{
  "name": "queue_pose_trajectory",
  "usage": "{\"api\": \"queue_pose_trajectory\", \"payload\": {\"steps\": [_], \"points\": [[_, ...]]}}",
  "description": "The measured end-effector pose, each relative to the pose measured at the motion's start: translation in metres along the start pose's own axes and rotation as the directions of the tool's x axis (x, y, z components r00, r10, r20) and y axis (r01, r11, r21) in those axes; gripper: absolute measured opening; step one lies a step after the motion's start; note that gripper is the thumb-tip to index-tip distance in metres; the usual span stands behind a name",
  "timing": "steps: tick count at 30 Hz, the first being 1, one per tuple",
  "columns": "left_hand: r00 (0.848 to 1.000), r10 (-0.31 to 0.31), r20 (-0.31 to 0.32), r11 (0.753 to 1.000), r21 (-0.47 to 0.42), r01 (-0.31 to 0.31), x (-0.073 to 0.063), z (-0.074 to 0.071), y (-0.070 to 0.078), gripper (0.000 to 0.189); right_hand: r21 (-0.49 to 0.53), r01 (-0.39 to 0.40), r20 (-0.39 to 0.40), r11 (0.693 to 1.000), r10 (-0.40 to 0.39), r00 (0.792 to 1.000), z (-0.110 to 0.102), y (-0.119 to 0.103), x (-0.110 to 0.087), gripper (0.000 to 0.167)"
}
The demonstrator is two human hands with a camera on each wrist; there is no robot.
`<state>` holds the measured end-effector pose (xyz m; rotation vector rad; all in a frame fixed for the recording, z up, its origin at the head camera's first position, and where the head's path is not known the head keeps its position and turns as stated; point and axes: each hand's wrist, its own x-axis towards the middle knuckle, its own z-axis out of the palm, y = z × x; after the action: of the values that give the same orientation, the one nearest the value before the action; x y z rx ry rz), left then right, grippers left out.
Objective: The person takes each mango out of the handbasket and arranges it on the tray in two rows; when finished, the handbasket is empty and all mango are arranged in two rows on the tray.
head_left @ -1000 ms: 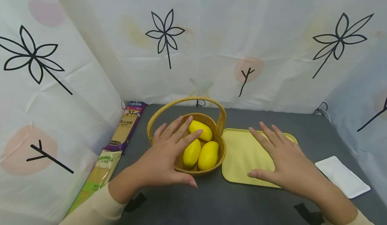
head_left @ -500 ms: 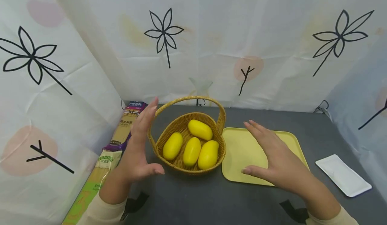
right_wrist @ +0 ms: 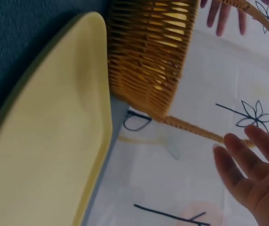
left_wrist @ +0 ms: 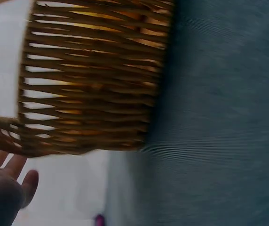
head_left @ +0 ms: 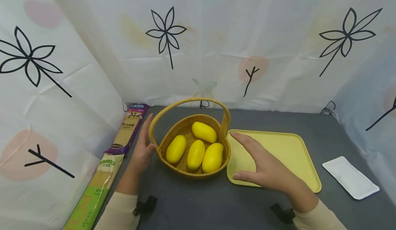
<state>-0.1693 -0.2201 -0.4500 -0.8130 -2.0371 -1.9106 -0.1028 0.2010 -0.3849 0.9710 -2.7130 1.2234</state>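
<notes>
A woven wicker basket with a tall arched handle stands on the dark table and holds several yellow mangoes. At the basket's left side is my left hand, fingers extended along the base of the handle. The left wrist view shows that hand below the basket's wall, fingertips right at the handle's foot. My right hand hovers over the yellow tray, thumb and fingers spread apart toward the basket. In the right wrist view its fingers overlap the handle.
Left of the basket lie a purple pasta packet and a green noodle packet, end to end. A small white dish sits at the far right. Patterned white curtains enclose the table at the back and sides.
My left hand has moved off from over the basket to its left side, uncovering a mango, then come in to the handle. My right hand has shifted left toward the basket, still spread.
</notes>
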Motion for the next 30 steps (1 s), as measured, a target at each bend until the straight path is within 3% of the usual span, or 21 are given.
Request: {"api": "queue_pose_trajectory", "payload": {"steps": [5, 11, 16, 20, 30], "points": [[0.991, -0.117, 0.059, 0.990, -0.075, 0.122, -0.011, -0.006, -0.037, 0.099, 0.064, 0.012, 0.030, 0.998, -0.014, 0.999, 0.017, 0.003, 0.013, 0.097], [0.978, -0.136, 0.160, 0.967, -0.193, 0.166, -0.017, 0.000, -0.058, 0.101, 0.104, -0.009, 0.066, 0.995, 0.002, 0.998, 0.031, 0.005, 0.025, 0.091], [0.976, -0.149, 0.155, 0.955, -0.233, 0.183, -0.021, 0.006, -0.066, 0.092, 0.122, 0.006, 0.096, 0.993, -0.017, 0.995, 0.041, 0.009, 0.038, 0.083], [0.970, -0.185, 0.157, 0.943, -0.249, 0.220, -0.023, 0.006, -0.068, 0.082, 0.101, 0.023, 0.164, 0.995, -0.040, 0.986, 0.047, 0.011, 0.053, 0.074], [0.961, -0.229, 0.155, 0.939, -0.226, 0.260, -0.025, 0.006, -0.069, 0.081, -0.044, 0.023, 0.386, 0.999, -0.004, 0.922, 0.058, 0.007, 0.082, 0.055]]}}
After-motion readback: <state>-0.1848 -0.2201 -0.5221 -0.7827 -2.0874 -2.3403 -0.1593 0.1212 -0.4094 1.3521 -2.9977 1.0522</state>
